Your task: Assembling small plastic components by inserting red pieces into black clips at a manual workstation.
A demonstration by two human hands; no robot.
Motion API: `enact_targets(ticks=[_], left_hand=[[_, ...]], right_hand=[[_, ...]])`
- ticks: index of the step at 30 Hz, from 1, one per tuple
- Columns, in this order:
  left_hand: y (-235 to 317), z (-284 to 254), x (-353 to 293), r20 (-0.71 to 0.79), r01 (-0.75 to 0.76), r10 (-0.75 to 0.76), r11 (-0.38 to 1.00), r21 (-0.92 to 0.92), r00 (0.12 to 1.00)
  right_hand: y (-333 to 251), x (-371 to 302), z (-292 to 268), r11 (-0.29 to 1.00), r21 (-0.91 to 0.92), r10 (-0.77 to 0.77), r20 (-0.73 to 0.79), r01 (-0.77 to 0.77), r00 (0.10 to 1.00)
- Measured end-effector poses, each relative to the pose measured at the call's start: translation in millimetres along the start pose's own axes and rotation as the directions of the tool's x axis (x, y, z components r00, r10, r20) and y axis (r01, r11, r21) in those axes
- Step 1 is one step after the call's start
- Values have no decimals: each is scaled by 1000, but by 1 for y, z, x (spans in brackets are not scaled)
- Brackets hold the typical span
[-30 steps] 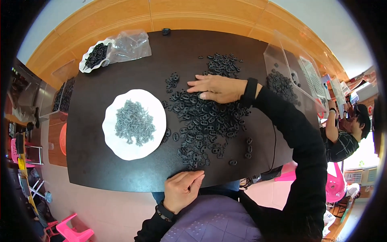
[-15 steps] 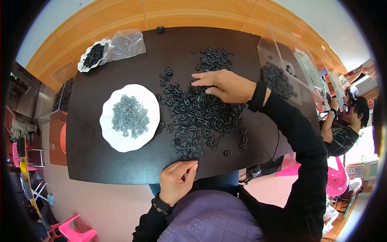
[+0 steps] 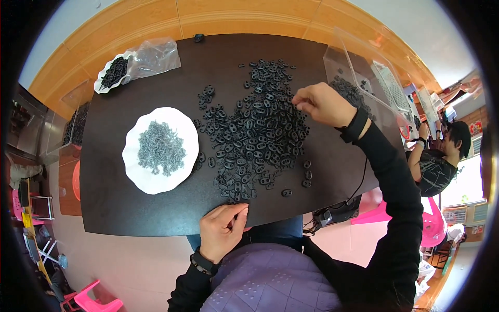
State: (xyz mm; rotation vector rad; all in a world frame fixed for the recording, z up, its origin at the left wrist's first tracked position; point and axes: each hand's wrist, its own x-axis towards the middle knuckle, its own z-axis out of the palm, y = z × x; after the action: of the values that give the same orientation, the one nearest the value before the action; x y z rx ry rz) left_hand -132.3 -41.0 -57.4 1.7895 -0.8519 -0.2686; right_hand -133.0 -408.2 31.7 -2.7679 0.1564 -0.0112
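Note:
A wide pile of small black oval plastic pieces with two holes each (image 3: pixel 260 130) covers the middle of the dark table (image 3: pixel 171 213). Just off the pile's right side is my right hand (image 3: pixel 326 105), its fingertips drawn together; whatever they may hold is too small to make out. My left hand (image 3: pixel 221 231) stays at the table's front edge, thumb and forefinger pinched. Nothing I can name shows between those fingers. Left of the pile stands a white scalloped plate (image 3: pixel 136 174) with a heap of small silvery screws (image 3: pixel 162 148).
A smaller white dish (image 3: pixel 100 87) of black pieces and a clear plastic bag (image 3: pixel 156 56) lie at the far left. Clear bins with black parts stand right (image 3: pixel 332 57) and left (image 3: pixel 65 112). A co-worker (image 3: pixel 439 161) sits at the right.
My right hand has left the top of the pile, moving right, and its spread fingers have drawn together. The pile's upper part now shows uncovered. My left hand keeps its pinch.

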Motion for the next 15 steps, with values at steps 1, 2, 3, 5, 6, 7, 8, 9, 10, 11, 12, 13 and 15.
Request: enact_targets(ticks=[1, 2, 3, 5, 6, 7, 8, 9, 10, 11, 12, 13, 15], left_hand=[[0, 1, 0, 2, -1, 1, 1000, 0, 1000], [-1, 1, 0, -1, 2, -2, 1000, -7, 1000], [-1, 1, -1, -5, 6, -6, 1000, -13, 1000], [-1, 0, -1, 4, 19, -19, 1000, -13, 1000], [-1, 0, -2, 12, 30, -30, 999, -18, 999], [-1, 0, -2, 11, 36, -36, 999, -12, 999], [-3, 1, -3, -2, 26, -26, 999, -29, 1000], [-4, 1, -3, -11, 15, -16, 999, -48, 1000], [-3, 1, -3, -13, 22, -22, 999, -44, 1000], [-2, 1, -3, -18, 16, -17, 999, -37, 1000], [-1, 1, -3, -23, 10, -10, 999, -31, 1000], [-2, 1, -4, -24, 16, -17, 999, -28, 1000], [-2, 1, -3, -2, 6, -6, 1000, -11, 1000]], right_hand=[[1, -5, 4, 998, 54, -14, 4, 14, 1000], [0, -9, 8, 993, 112, -31, 8, 30, 999], [-3, -10, 11, 993, 116, -32, 9, 31, 999], [-13, -8, 19, 984, 135, -126, 78, 115, 989], [-19, -9, 23, 983, 141, -130, 80, 118, 988], [-27, -11, 27, 973, 175, -169, 94, 151, 981], [-36, -13, 32, 960, 210, -212, 107, 186, 971], [-46, -17, 36, 949, 227, -249, 117, 218, 961], [-55, -21, 40, 937, 250, -280, 124, 243, 952], [-62, -26, 44, 924, 272, -310, 131, 267, 942], [-68, -30, 49, 915, 261, -349, 132, 307, 928], [-74, -34, 52, 913, 267, -352, 134, 308, 926], [-85, -41, 52, 930, 242, -327, 207, 276, 922]])
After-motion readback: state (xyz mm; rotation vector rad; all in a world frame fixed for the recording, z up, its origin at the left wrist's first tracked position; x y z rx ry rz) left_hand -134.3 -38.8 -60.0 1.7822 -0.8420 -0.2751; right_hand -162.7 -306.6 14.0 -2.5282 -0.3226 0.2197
